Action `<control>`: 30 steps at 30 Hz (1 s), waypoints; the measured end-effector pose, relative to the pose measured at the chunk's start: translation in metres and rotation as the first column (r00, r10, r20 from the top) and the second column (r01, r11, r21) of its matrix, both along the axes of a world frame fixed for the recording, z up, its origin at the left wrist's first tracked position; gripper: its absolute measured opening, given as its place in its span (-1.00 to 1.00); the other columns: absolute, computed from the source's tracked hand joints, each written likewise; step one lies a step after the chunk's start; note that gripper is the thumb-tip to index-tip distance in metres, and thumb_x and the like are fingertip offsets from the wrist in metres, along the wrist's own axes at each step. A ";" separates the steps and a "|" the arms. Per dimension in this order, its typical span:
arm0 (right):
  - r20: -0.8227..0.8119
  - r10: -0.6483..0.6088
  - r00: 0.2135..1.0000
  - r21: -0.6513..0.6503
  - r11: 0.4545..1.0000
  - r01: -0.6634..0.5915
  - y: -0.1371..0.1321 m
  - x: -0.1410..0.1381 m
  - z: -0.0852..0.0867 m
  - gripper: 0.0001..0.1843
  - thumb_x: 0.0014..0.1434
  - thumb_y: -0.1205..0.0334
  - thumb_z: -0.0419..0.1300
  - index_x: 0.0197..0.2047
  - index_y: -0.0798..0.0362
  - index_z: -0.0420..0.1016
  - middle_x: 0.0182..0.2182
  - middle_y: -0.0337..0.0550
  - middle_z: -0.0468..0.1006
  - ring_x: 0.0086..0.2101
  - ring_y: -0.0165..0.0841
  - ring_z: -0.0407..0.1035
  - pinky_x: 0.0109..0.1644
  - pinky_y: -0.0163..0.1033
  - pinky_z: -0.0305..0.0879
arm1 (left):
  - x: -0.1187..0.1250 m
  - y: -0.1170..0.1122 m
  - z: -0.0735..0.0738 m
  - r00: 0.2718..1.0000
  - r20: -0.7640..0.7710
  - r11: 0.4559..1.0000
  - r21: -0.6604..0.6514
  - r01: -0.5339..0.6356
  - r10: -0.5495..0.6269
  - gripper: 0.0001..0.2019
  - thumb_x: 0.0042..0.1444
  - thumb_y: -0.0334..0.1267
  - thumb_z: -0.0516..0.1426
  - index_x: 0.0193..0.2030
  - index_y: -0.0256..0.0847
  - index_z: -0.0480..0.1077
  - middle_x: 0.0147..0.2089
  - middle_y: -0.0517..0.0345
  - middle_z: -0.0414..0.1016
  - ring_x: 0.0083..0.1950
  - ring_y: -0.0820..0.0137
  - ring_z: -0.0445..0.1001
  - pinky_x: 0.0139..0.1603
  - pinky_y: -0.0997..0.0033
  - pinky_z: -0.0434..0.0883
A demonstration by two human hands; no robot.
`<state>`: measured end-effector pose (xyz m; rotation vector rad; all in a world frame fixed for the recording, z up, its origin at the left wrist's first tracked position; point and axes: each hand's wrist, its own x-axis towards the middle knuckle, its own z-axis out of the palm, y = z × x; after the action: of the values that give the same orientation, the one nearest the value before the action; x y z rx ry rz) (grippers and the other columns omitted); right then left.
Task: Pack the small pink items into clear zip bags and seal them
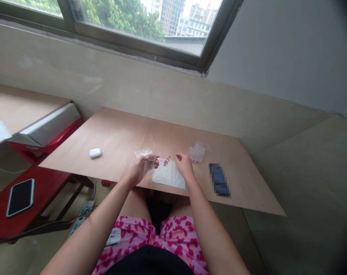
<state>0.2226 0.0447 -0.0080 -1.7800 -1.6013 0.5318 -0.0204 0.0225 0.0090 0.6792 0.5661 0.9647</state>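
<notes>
Gripping a clear cup (149, 165) in the left hand (137, 171), right hand (184, 165) pinched closed, whether on anything unclear, near pink bits (166, 162) beside a white pad (169, 175) on the wooden table (119, 137).

magenta-blotched pink shorts (176, 238), red bench (47, 191), tan plywood tabletop (119, 131), white tissue (168, 175)

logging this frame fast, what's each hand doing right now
Left hand: closed, holding a clear plastic cup.
Right hand: pinched shut; cannot tell if it holds anything.
</notes>
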 end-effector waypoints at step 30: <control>-0.402 0.396 0.825 -0.024 0.897 -0.442 0.006 -0.044 0.062 -0.67 0.27 -0.04 0.23 -0.19 0.07 0.61 -0.36 -0.15 0.64 -0.41 -0.35 0.48 -0.37 -0.33 0.38 | 0.002 0.000 -0.004 0.997 -0.082 0.996 -0.086 0.006 -0.013 -0.66 0.16 -0.07 0.13 -0.04 -0.22 0.53 -0.15 -0.01 0.57 -0.11 0.19 0.52 -0.03 0.19 0.40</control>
<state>0.1787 0.0511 0.0541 -1.2789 -1.6957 1.1339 -0.0179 0.0228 0.0054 0.6467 0.6724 0.9012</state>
